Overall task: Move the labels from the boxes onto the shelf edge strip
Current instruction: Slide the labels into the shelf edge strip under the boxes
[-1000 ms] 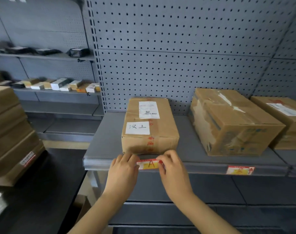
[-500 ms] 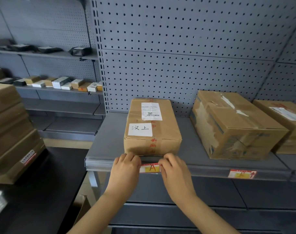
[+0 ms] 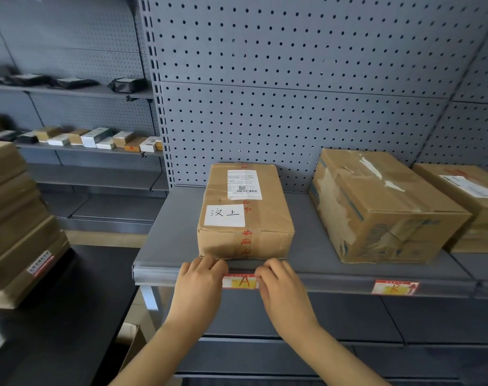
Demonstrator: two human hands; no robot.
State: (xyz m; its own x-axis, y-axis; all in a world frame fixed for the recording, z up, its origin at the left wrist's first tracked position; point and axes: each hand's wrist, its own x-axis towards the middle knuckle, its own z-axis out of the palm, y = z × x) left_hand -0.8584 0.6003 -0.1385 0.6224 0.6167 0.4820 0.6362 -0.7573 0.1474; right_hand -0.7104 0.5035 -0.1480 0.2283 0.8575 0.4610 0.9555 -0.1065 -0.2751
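Observation:
A red and yellow label marked "A" (image 3: pixel 240 281) sits in the grey shelf edge strip (image 3: pixel 320 284), just below a small cardboard box (image 3: pixel 245 215). My left hand (image 3: pixel 201 285) presses on the label's left end and my right hand (image 3: pixel 281 288) on its right end, fingers curled over the strip's top. The box carries a white handwritten sticker (image 3: pixel 224 215) and a shipping slip. A second red and yellow label (image 3: pixel 394 287) sits in the strip below a larger worn box (image 3: pixel 382 207).
A third box (image 3: pixel 471 207) stands at the far right of the shelf. Stacked cartons (image 3: pixel 14 218) rise at the left over a dark table (image 3: pixel 56 316). Small packages line the side shelves (image 3: pixel 92 139). Pegboard (image 3: pixel 293 93) backs the shelf.
Both hands stay pressed on the "A" label, which has settled flatter into the strip. The camera has moved slightly; the boxes have not moved.

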